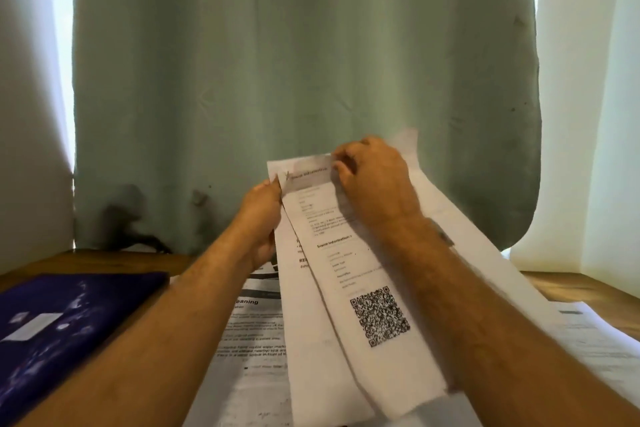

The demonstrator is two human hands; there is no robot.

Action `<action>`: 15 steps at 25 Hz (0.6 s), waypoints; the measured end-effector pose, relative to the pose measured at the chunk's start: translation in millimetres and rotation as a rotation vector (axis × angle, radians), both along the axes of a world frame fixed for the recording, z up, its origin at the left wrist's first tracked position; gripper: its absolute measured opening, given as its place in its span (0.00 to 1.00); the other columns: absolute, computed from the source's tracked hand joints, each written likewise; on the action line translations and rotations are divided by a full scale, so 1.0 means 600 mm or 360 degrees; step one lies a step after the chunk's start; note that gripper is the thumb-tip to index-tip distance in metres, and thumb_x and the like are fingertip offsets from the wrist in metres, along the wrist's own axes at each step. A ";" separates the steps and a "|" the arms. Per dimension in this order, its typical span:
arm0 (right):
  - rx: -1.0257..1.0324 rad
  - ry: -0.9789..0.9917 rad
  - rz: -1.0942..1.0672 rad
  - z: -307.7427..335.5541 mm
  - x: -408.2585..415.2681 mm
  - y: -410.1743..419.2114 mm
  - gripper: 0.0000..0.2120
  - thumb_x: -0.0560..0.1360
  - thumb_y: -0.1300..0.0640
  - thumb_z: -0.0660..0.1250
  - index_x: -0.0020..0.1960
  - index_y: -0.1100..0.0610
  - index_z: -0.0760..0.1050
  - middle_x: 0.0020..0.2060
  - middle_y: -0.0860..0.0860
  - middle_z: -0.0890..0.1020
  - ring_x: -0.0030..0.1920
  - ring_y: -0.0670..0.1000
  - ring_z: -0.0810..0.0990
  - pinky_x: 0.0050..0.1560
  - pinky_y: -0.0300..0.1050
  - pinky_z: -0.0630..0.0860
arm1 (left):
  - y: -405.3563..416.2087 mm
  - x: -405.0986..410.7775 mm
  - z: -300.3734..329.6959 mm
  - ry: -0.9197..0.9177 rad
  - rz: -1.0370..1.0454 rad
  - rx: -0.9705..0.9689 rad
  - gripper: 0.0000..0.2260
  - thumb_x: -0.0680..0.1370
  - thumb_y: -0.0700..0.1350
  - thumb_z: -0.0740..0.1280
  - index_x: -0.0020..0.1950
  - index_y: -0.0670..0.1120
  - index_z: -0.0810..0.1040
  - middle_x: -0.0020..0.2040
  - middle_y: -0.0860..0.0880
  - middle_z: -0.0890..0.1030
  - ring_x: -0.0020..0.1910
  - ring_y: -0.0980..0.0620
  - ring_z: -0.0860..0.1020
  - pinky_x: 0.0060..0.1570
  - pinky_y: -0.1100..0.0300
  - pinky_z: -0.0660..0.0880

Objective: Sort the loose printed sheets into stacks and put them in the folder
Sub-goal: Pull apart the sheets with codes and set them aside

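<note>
Several sheets cover the wooden table (green curtain behind).

From my feed, 2 hands, left hand and right hand, hold raised sheets that block the middle. A purple folder fills the near-left of the wooden table, with bare wood free along its far edge. Loose pages cover the right; a green curtain closes the far side.
</note>
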State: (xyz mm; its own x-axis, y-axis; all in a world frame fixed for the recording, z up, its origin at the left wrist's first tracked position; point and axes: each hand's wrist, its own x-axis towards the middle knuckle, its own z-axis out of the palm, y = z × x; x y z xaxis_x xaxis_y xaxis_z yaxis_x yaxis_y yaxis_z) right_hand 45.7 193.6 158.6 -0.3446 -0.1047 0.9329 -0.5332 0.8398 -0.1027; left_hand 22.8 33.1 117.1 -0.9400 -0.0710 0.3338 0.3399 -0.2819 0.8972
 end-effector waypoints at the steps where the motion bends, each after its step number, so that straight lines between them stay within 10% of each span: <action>1: 0.0018 -0.0126 -0.0059 -0.025 -0.014 -0.001 0.09 0.79 0.52 0.64 0.53 0.54 0.82 0.47 0.51 0.79 0.44 0.49 0.74 0.50 0.43 0.71 | 0.001 -0.010 -0.029 -0.0091 -0.0013 -0.0006 0.13 0.84 0.50 0.61 0.52 0.43 0.82 0.46 0.38 0.86 0.40 0.40 0.86 0.40 0.45 0.84; 5: 0.0013 -0.0619 -0.0166 -0.132 -0.064 -0.009 0.10 0.79 0.52 0.64 0.51 0.54 0.83 0.47 0.53 0.83 0.45 0.53 0.80 0.47 0.44 0.73 | -0.004 -0.037 -0.134 -0.0407 -0.0002 0.0015 0.18 0.83 0.55 0.63 0.53 0.42 0.85 0.46 0.39 0.87 0.41 0.40 0.86 0.35 0.50 0.83; 9: -0.0078 -0.0995 -0.0193 -0.206 -0.093 -0.012 0.09 0.78 0.49 0.65 0.49 0.52 0.82 0.43 0.50 0.84 0.41 0.50 0.80 0.49 0.48 0.79 | -0.007 -0.053 -0.189 -0.0635 -0.0050 -0.0147 0.24 0.82 0.62 0.58 0.56 0.44 0.84 0.49 0.40 0.87 0.47 0.38 0.86 0.53 0.40 0.81; 15: -0.0045 -0.1021 -0.0241 -0.235 -0.100 -0.011 0.10 0.78 0.47 0.65 0.52 0.50 0.82 0.42 0.48 0.80 0.41 0.50 0.76 0.47 0.45 0.76 | -0.023 -0.059 -0.207 -0.0542 -0.0147 -0.0380 0.21 0.82 0.60 0.61 0.62 0.46 0.80 0.52 0.41 0.86 0.51 0.39 0.85 0.58 0.41 0.80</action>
